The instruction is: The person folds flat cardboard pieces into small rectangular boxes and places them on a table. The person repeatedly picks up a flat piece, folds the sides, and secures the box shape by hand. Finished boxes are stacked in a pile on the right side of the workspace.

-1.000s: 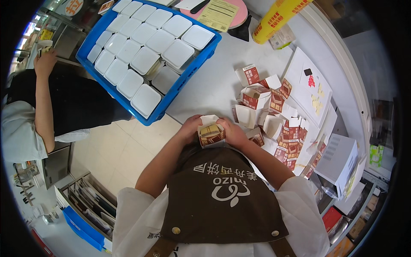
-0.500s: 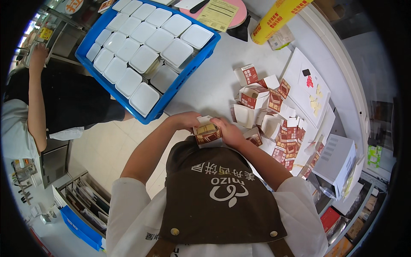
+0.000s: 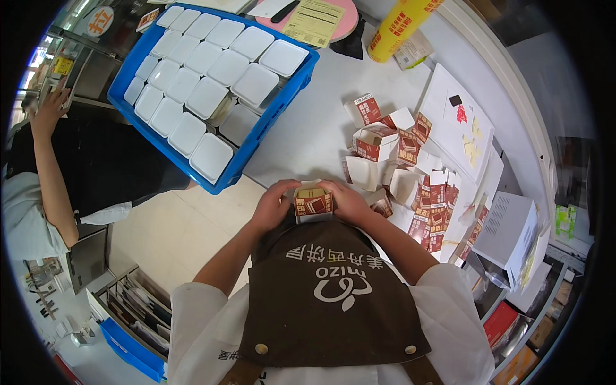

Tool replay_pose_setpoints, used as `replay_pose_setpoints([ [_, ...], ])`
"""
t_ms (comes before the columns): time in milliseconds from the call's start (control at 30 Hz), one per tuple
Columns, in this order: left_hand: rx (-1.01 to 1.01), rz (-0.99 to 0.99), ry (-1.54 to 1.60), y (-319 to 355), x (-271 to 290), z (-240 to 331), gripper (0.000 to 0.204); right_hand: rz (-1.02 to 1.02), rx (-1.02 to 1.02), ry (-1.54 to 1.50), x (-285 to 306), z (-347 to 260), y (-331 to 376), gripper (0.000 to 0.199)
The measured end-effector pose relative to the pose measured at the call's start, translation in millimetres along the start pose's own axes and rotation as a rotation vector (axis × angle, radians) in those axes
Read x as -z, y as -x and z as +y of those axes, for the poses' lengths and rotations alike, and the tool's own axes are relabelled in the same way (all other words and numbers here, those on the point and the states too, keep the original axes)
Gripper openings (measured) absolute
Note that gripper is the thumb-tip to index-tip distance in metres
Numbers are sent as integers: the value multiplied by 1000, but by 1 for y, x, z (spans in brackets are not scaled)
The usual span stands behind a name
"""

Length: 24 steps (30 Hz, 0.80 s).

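Observation:
Close to my apron, a small red-and-white carton (image 3: pixel 313 204) is held between both hands, with pale yellow cake pieces visible inside its open top. My left hand (image 3: pixel 276 202) closes on its left side, fingers around the upper edge. On the opposite side my right hand (image 3: pixel 346 203) grips the carton, thumb and fingers at the rim. Several more red-and-white cartons (image 3: pixel 377 142) stand and lie in a loose cluster on the table to the right of my hands, some with white tubs inside. A flat stack of printed cartons (image 3: pixel 436 208) lies nearer me.
A blue crate (image 3: pixel 217 187) full of white-lidded tubs occupies the table's left side. A white board (image 3: pixel 459 122), a yellow roll (image 3: pixel 401 29), and a pink round board (image 3: pixel 346 20) with paper lie beyond. A grey box-shaped device (image 3: pixel 507 224) stands right. Another person's arm (image 3: pixel 54 173) shows at left.
My left hand has shifted down along the carton's left side, its elbow lower. The carton still sits between both hands. The other person's hand at far left has moved slightly.

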<state>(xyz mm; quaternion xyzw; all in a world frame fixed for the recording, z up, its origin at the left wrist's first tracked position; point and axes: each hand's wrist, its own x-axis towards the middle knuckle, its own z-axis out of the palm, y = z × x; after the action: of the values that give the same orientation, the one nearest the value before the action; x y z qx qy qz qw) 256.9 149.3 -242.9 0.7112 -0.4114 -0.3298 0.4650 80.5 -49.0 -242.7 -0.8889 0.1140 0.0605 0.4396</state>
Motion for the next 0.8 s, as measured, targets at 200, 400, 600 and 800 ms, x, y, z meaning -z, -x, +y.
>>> replay_pose_setpoints([
  [200,14,-125,-259,14,6,28,74,132,37,27,-4,-8,5,74],
  [400,-128,-169,-322,6,11,14,77,206,163,180,1,3,11,62],
  [600,-165,-105,-316,4,5,17,75,178,88,123,11,-7,15,71],
  [800,181,-186,-25,-14,5,-15,78,-23,-286,-68,28,-8,-22,68],
])
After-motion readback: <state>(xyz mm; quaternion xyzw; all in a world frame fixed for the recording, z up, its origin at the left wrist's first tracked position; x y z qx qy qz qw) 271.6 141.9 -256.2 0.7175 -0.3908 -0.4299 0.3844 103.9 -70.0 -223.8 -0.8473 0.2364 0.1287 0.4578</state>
